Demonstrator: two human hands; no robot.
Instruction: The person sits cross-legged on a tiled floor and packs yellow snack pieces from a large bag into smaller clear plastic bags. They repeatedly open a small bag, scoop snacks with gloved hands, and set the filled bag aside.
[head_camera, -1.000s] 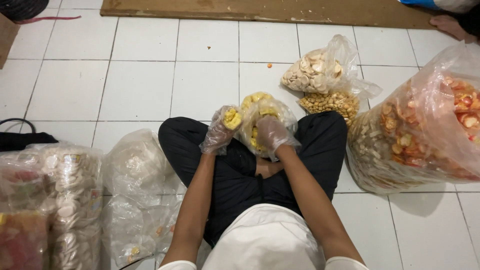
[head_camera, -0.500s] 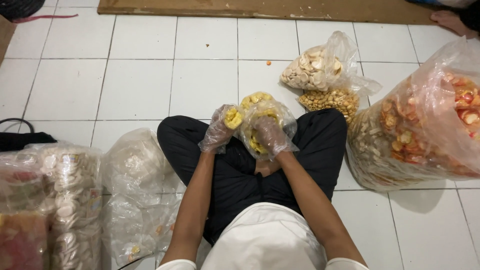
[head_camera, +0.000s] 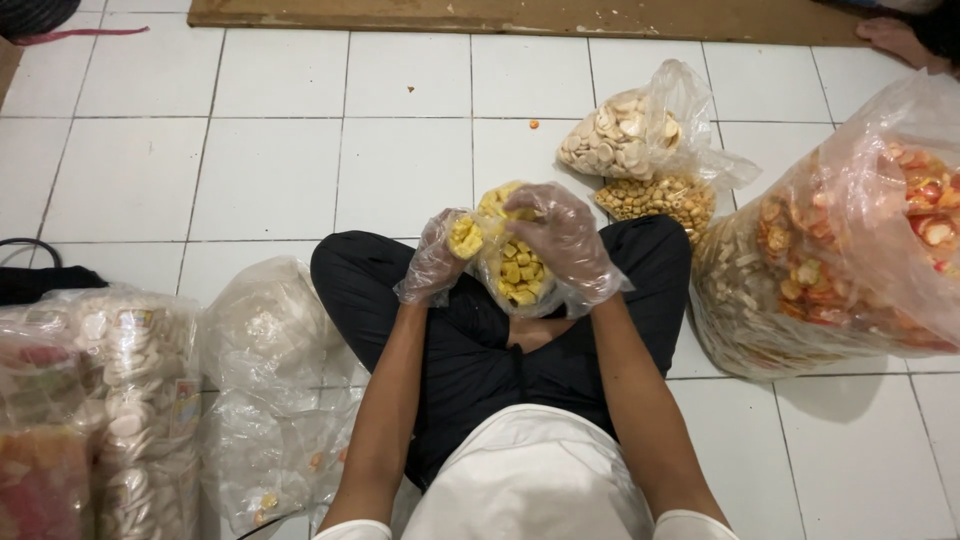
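Both hands in thin clear plastic gloves. Left hand (head_camera: 440, 258) closed on handful of yellow snack pieces (head_camera: 464, 236), just beside bag mouth. Right hand (head_camera: 565, 238) clamped on top of small clear plastic bag of yellow square crackers (head_camera: 515, 272), held over lap. Bag looks nearly full; handful not yet in, mouth not tied. 2 filled small bags (head_camera: 640, 160) on white tiled floor (head_camera: 270, 150) ahead. Large clear sack of mixed orange crackers (head_camera: 830, 270) at right, packed stacks (head_camera: 110, 400) at left.
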